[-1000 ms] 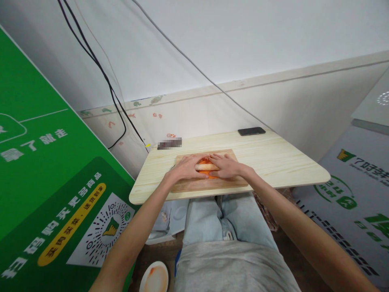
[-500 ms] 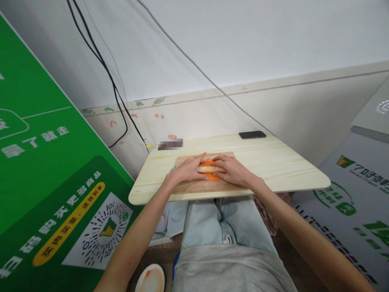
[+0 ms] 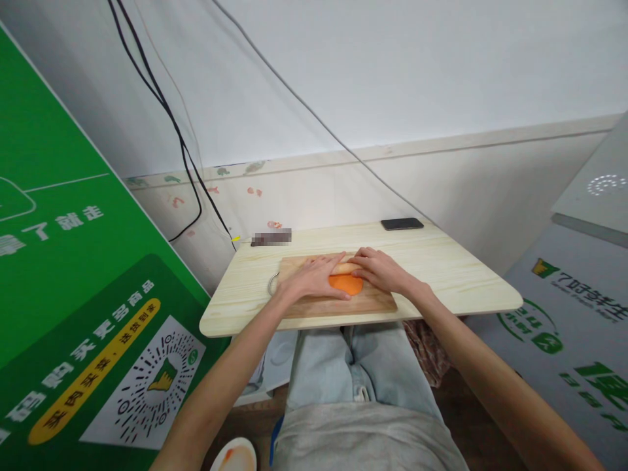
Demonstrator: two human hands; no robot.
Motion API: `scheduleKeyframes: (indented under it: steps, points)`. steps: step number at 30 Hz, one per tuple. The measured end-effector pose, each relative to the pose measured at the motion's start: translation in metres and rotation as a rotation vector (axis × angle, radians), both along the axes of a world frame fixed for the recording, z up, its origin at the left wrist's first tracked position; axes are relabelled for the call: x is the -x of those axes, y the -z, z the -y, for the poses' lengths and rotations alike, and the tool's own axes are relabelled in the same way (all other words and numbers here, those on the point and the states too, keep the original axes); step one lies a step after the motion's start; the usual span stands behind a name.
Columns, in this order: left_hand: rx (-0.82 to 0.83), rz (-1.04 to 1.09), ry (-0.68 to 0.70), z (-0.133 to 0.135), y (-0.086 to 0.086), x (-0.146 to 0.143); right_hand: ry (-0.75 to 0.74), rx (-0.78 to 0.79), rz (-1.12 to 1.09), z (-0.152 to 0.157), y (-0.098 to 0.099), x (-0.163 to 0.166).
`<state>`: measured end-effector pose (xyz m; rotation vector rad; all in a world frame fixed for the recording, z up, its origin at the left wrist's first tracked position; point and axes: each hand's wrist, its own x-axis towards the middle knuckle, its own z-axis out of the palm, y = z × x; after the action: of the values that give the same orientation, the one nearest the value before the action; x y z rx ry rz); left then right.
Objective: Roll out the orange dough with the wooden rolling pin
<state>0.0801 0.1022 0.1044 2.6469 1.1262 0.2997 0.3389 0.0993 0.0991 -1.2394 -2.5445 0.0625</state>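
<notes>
A small wooden rolling pin (image 3: 345,268) lies crosswise over the far part of a flat orange piece of dough (image 3: 347,284). Both are on a wooden cutting board (image 3: 377,302). My left hand (image 3: 316,276) covers the pin's left end, fingers stretched over it and the thumb reaching toward the near edge of the dough. Over the pin's right end, the fingers of my right hand (image 3: 380,268) are curled. The pin's ends are hidden under my hands.
The board, with a metal handle (image 3: 271,282) at its left, rests on a pale wooden table (image 3: 451,281) against the wall. A phone (image 3: 402,224) and a blurred dark object (image 3: 271,237) lie along the back. Green panel (image 3: 53,261) stands left; white cabinet (image 3: 583,281) right.
The rolling pin has moved away from me, from the dough's middle to its far part, with both hands on it. More dough shows on the near side. The view has shifted slightly.
</notes>
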Motion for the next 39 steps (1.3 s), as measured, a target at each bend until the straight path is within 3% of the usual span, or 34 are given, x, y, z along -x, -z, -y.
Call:
scheduleKeyframes:
  steps: [11, 18, 27, 32, 39]
  points:
    - [0.022, -0.049, 0.138, -0.008, -0.033, 0.001, -0.042, -0.049, -0.153, 0.002, 0.007, 0.007]
    - [-0.042, -0.061, -0.001, 0.004, -0.011, -0.008, -0.043, -0.030, -0.133, 0.007, 0.005, 0.012]
    - [0.072, 0.086, 0.251, -0.011, -0.014, -0.001, -0.062, -0.063, -0.137, 0.011, 0.014, 0.014]
    - [0.043, 0.032, 0.121, -0.010, -0.009, 0.007, -0.019, -0.045, -0.147, 0.012, 0.021, 0.019]
    - [0.007, 0.013, 0.068, -0.006, -0.005, 0.013, 0.006, -0.002, -0.143, 0.017, 0.015, 0.022]
